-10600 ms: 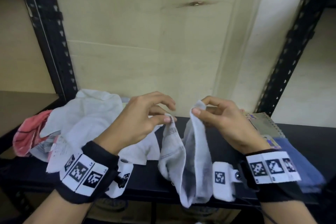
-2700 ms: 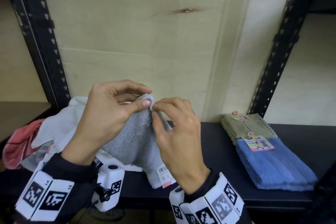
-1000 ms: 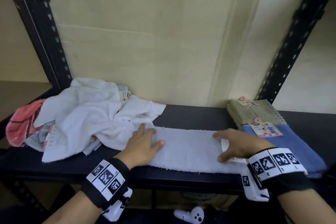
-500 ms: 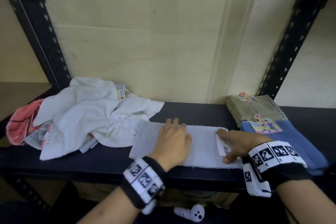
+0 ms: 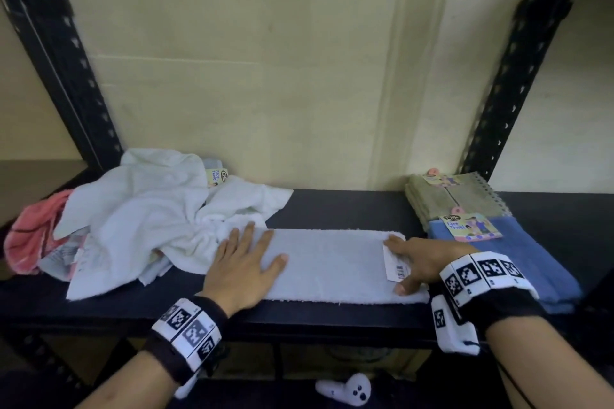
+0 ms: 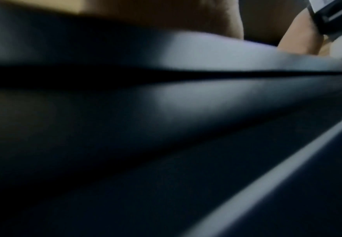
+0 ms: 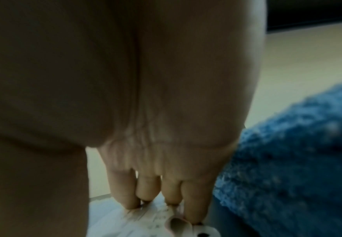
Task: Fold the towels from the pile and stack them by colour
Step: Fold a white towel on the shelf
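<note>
A light grey towel, folded into a long strip, lies flat on the black shelf. My left hand presses flat on its left end, fingers straight and spread. My right hand rests flat on its right end beside a white barcode tag; in the right wrist view its fingers point straight down onto the cloth. A pile of crumpled white towels with a pink towel sits at the left. A folded blue towel and a folded olive towel lie at the right.
Black perforated uprights frame the shelf bay, with a pale board behind. A white controller lies on the floor below the shelf. The left wrist view is dark and shows only the shelf edge.
My left hand has slid leftward along the grey towel from its middle back to its left end. My right hand has stayed on the right end by the tag.
</note>
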